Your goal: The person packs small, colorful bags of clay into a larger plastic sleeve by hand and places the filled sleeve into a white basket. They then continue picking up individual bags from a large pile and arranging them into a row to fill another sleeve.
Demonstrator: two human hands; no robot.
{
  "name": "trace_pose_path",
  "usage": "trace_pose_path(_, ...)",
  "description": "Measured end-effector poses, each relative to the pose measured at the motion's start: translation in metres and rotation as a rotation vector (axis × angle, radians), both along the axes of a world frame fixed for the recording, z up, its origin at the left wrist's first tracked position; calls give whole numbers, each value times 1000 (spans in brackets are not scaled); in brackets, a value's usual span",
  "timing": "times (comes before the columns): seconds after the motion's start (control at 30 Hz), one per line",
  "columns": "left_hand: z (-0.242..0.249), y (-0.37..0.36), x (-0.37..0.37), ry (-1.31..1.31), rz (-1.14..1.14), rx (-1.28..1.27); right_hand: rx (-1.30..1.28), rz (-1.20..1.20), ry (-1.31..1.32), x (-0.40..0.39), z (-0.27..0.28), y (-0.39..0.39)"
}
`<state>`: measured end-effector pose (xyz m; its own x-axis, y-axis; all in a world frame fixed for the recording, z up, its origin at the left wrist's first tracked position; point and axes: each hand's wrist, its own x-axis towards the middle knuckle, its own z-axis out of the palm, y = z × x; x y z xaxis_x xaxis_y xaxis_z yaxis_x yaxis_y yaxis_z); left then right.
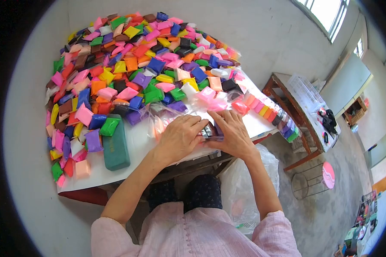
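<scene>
At the table's front edge, my left hand (181,136) and my right hand (230,133) close from either side around a clear plastic bag with small packets in it. Between my fingers a dark, shiny part of the bagged packets (208,131) shows; the rest is hidden under my hands. Loose clear film (155,118) spreads out by my left hand. Just beyond my fingertips lie pink packets (206,94) under clear plastic. To the right of my right hand, a row of packets in many colours (268,112) lies along the table edge.
A big heap of coloured wrapped packets (128,64) covers the back and left of the white table (137,156). A teal oblong box (116,150) lies front left. Below the edge hangs a translucent plastic bag (261,180). A wire-frame stool (328,174) and side table (302,107) stand right.
</scene>
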<state>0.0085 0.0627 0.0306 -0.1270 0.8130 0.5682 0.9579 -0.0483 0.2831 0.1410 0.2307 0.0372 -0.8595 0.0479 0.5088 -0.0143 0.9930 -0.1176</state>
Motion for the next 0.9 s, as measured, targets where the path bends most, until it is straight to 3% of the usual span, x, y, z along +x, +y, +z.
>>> trace_pose_path(0.27, -5, 1, 0, -21, 20, 3, -13, -14, -59, -3, 6, -7)
trace_pose_path(0.37, 16, -17, 5, -36, -16, -16, -37, -38, -75, -7, 8, -12)
trace_pose_path(0.57, 15, -47, 11, 183, 327, -137, -32, -17, -5, -11, 0, -11)
trace_pose_path(0.9, 13, -35, -1, 187, 341, -163, -61, -38, 4, -14, -4, -9)
